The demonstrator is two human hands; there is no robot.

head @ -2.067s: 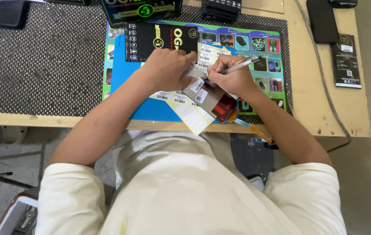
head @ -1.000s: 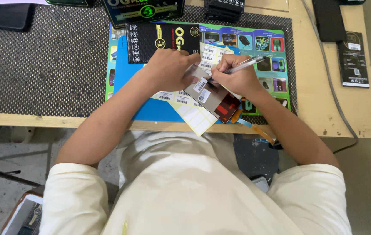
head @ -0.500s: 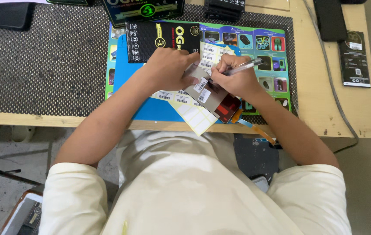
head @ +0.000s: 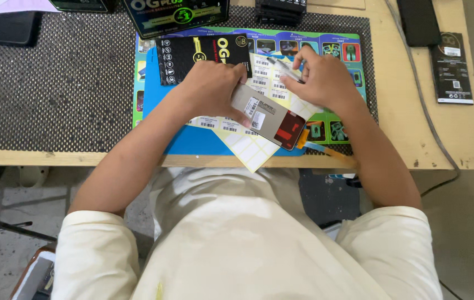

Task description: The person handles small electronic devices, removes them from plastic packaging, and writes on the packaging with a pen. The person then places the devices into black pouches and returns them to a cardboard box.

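Card (head: 270,115) under left hand's fingers (head: 236,114)

Open room is to the left: the dark dotted mat (head: 53,94) is bare between the black pouch (head: 3,26) at the far left corner and the black flat box (head: 201,55). Far edge is blocked by the upright dark box (head: 176,14) and a black stack (head: 281,10). Centre is crowded: left hand (head: 212,89), right hand (head: 326,78), label sheets (head: 248,145), grey card (head: 267,115). To the right, bare wooden surface (head: 409,111), crossed by a cable (head: 415,94), with a black packet (head: 452,68) near the edge.
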